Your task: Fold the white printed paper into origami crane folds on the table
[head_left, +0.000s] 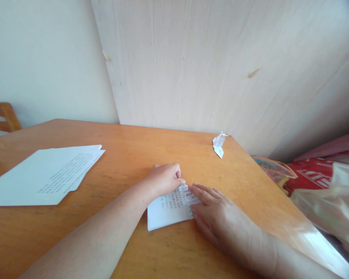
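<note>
A small folded piece of printed white paper [168,211] lies on the orange wooden table [128,162] in front of me. My left hand [164,178] is curled into a loose fist, its fingertips pinching the paper's top edge. Flat on the paper's right side rests my right hand [218,221], fingers stretched out and pressed together. A finished white paper crane [219,144] stands near the table's far right corner, apart from both hands.
A stack of printed white sheets [46,174] lies on the left of the table. A pale wooden board [221,66] leans against the wall behind. Plastic bags, red and clear [322,190], sit off the table's right edge. A chair back [2,116] shows far left.
</note>
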Tool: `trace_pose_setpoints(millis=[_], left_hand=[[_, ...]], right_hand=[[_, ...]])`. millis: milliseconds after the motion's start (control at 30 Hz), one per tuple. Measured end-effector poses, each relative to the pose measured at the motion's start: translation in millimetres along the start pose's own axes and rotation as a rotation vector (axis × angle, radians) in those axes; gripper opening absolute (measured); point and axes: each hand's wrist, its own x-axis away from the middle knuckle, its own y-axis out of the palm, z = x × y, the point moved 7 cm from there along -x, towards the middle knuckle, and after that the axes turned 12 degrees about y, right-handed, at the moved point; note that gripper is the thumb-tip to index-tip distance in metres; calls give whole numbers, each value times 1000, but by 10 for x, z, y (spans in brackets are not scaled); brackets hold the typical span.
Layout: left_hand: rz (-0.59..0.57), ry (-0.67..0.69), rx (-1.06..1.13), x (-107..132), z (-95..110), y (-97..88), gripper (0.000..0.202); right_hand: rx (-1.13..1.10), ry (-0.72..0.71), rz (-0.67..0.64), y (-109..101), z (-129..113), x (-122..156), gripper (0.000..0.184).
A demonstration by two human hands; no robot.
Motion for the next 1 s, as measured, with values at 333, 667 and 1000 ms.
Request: trace_pose_setpoints(millis=[333,667,1000], left_hand=[[-11,-18,27,10,-18,17,21],[-103,-40,15,9,-20,-39,16],[-118,32,95,45,-41,18,23]], right_hand=[[-22,-31,-112,63,-13,-23,19],[-5,-48,-106,84,-14,-9,19],[1,-30,-107,94,1,-33,20]])
